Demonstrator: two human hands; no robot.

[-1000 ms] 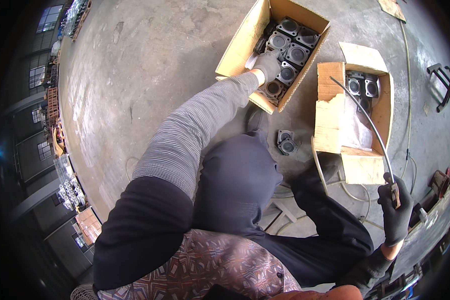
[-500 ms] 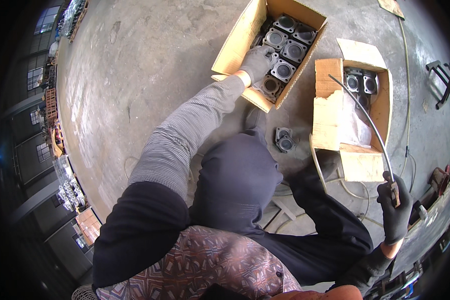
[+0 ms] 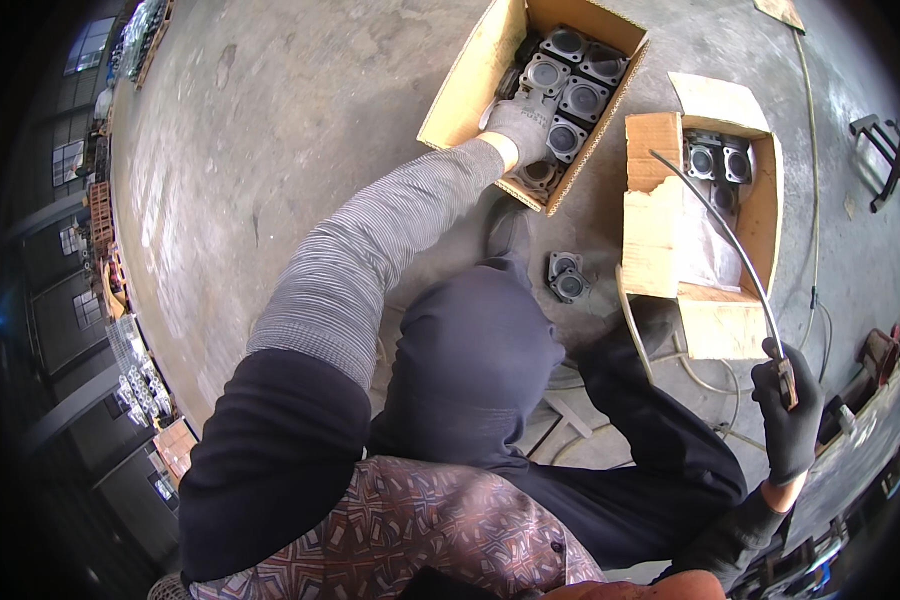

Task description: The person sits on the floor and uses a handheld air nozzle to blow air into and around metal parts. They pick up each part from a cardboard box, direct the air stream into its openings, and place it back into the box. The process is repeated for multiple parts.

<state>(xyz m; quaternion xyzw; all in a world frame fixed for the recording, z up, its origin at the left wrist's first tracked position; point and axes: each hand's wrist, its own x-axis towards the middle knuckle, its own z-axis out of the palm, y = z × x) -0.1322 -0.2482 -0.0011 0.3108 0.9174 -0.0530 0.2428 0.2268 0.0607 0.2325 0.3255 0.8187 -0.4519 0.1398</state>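
My left hand (image 3: 522,130), in a grey glove, reaches into a tall cardboard box (image 3: 458,95) of square-flanged metal castings (image 3: 583,98). Its fingers are closed over one casting's edge, with the fingertips partly hidden among the parts. Off to the right, my right hand (image 3: 792,415), in a dark glove, grips the handle of an air blow gun (image 3: 740,245). The gun's long, thin, curved tube slants up over a second cardboard box (image 3: 653,235). That box holds a few castings (image 3: 718,165) and clear plastic wrap (image 3: 708,245).
Two joined or touching castings (image 3: 568,278) rest on the concrete floor between the boxes and my legs. A pale hose (image 3: 635,325) loops by my right leg, and another hose (image 3: 816,180) runs along the right. A black metal frame (image 3: 885,160) stands at the far right.
My left hand has shifted slightly right and deeper over the castings in the tall box. My right hand keeps the blow gun in nearly the same place.
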